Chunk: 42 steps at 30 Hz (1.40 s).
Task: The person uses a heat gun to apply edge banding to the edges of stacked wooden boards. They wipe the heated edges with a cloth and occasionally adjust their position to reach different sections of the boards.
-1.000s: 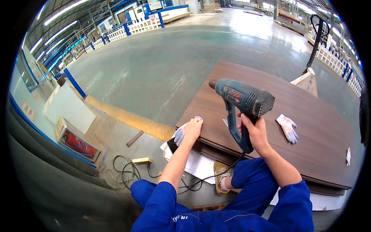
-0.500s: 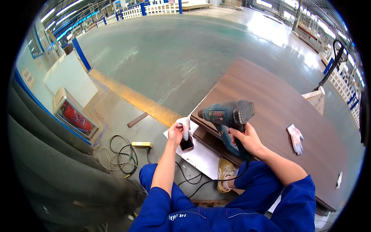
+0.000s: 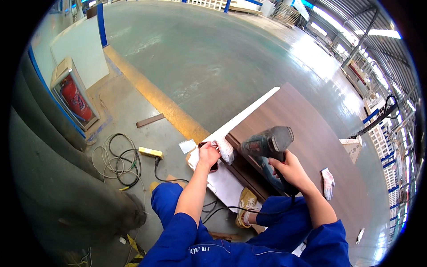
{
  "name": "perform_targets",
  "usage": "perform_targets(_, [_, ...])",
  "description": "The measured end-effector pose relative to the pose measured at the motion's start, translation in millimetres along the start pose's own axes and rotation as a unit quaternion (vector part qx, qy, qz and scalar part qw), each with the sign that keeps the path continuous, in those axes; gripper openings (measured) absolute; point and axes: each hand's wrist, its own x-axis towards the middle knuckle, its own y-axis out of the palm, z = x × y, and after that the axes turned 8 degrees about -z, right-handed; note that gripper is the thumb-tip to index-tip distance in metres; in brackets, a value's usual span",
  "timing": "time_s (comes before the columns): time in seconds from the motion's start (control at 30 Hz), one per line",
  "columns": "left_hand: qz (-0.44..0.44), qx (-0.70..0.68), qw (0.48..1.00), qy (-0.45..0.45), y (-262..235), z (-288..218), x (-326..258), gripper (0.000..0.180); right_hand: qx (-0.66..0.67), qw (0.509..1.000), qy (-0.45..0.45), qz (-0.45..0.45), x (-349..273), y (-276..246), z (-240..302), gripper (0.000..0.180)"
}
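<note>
My left hand (image 3: 209, 154) is closed on the cuff of a white knit work glove (image 3: 226, 151) with grey fingers. Below that hand lies a dark phone (image 3: 215, 167) with a red edge, partly covered by it. My right hand (image 3: 289, 169) wraps round the handle of a blue-green heat gun (image 3: 269, 141). Its nozzle points left at the glove, with a small gap between them. A second work glove (image 3: 328, 183) lies on the brown wood-grain panel (image 3: 307, 133) to the right of my right hand.
A black cord (image 3: 227, 208) runs from the heat gun past my knees. On the floor at left are a yellow power strip (image 3: 150, 152), coiled cables (image 3: 118, 155) and a brown strip (image 3: 150, 120). A boxed fire extinguisher (image 3: 75, 99) stands farther left; a pallet jack (image 3: 378, 118) is far right.
The view has turned, shifting the floor items leftward. My left hand has moved over the phone, and the glove now hangs almost level with the nozzle instead of lower. Both grips stay the same.
</note>
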Motion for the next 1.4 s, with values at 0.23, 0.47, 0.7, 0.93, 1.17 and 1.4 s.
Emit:
perform_targets(0.23, [0.019,-0.04,0.998,-0.046,6.2,5.7,-8.4,0.035,0.031,0.997,-0.059,-0.039,28.1,23.1,23.5,0.031])
perform_targets(0.47, [0.02,-0.034,0.999,-0.03,17.0,5.1,-16.0,0.031,-0.021,0.999,-0.032,-0.022,30.3,20.5,23.8,0.03])
perform_targets(0.7, [0.027,0.008,0.999,-0.026,15.0,-0.8,-15.7,0.032,-0.034,0.999,-0.026,-0.028,26.5,19.3,30.0,0.029])
perform_targets(0.93, [0.007,0.015,1.0,-0.023,3.6,2.0,-10.8,0.032,0.04,0.995,-0.075,-0.054,33.0,29.3,33.3,0.028])
perform_targets(1.17, [0.047,-0.002,0.998,-0.033,18.1,1.1,-18.8,0.034,-0.03,0.998,-0.036,-0.041,19.4,16.2,26.0,0.03])
perform_targets(1.4, [0.001,0.003,1.0,-0.019,27.3,-1.4,-26.5,0.065,0.009,0.997,-0.052,-0.052,26.6,25.8,39.3,0.03])
